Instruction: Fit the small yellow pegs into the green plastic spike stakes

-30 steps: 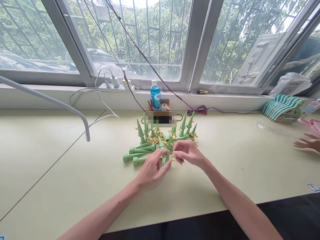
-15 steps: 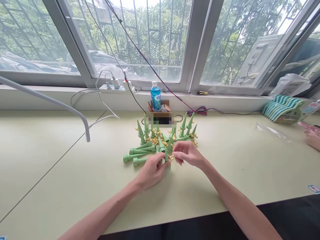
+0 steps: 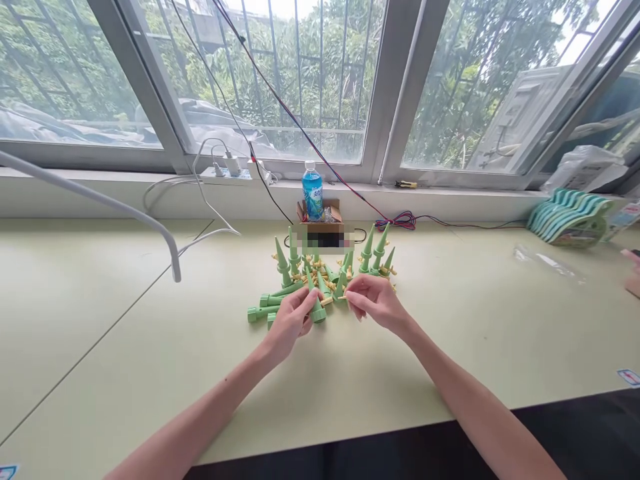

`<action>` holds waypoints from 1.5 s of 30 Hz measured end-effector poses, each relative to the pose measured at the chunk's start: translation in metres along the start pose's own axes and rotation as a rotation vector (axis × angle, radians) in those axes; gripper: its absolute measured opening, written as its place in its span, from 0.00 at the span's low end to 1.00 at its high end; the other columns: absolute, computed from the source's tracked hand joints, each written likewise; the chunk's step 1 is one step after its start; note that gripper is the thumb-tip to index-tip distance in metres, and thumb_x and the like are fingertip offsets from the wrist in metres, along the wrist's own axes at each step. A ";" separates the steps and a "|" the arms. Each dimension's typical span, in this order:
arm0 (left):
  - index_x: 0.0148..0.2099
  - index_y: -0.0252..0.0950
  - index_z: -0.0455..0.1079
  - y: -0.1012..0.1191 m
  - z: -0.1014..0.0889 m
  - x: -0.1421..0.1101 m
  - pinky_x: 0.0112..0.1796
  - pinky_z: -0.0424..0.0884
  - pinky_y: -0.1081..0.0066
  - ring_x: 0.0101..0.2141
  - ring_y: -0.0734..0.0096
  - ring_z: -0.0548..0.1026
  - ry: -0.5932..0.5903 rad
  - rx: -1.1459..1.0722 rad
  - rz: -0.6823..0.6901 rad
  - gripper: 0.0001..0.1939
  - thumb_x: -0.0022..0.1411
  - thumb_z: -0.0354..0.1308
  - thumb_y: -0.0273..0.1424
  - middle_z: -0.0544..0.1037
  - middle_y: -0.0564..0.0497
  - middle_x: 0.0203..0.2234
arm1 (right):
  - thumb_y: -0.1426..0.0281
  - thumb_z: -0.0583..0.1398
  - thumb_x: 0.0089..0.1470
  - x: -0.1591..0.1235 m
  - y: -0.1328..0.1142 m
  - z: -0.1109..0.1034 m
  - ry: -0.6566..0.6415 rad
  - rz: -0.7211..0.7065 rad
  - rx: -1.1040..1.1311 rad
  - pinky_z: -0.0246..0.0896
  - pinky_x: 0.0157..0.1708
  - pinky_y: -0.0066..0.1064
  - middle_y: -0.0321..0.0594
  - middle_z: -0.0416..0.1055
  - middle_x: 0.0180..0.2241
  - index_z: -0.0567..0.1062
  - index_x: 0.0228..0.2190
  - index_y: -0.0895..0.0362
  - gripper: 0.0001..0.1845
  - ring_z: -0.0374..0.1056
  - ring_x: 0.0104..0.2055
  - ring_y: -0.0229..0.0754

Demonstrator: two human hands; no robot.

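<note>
My left hand (image 3: 291, 319) is closed around a green plastic watering spike (image 3: 317, 310), tilted with its wide ribbed end toward me. A small yellow valve (image 3: 327, 301) sticks out from the spike's right side. Just to the right, my right hand (image 3: 375, 303) pinches a thin yellow piece (image 3: 343, 298), apart from the valve. Several more green spikes stand behind the hands, such as one upright spike (image 3: 282, 263) with a yellow part on it. Others lie flat at the left, among them a lying spike (image 3: 260, 313), partly covered by my left hand.
Loose yellow parts lie among the spikes. Behind them are a small cardboard box (image 3: 334, 212) and a bottle of blue liquid (image 3: 313, 193). A white curved tube (image 3: 135, 217) reaches in from the left. Green plastic hangers (image 3: 570, 217) and another person's hand (image 3: 633, 283) are at the right.
My left hand has lifted and turned the spike, moving it left and tilting it. My right hand has drawn slightly up, with the thin yellow piece now apart from the spike.
</note>
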State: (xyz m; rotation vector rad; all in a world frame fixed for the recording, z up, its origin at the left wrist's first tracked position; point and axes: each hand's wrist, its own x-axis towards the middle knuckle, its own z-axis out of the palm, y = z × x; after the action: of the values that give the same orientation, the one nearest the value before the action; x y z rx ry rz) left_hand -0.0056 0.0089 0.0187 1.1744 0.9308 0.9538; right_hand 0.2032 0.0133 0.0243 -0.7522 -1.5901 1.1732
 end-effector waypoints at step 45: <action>0.35 0.35 0.66 0.000 0.003 -0.002 0.17 0.43 0.79 0.14 0.86 0.50 -0.032 -0.091 -0.071 0.20 0.59 0.62 0.48 0.55 0.62 0.15 | 0.57 0.62 0.58 -0.002 0.009 0.011 -0.091 0.039 -0.211 0.66 0.23 0.28 0.37 0.70 0.30 0.74 0.37 0.56 0.15 0.66 0.23 0.34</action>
State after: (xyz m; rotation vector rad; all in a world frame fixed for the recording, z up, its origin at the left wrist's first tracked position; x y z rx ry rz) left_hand -0.0030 0.0058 0.0194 1.0702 0.8889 0.9090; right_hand 0.1933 0.0113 0.0146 -0.8793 -1.8021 1.0916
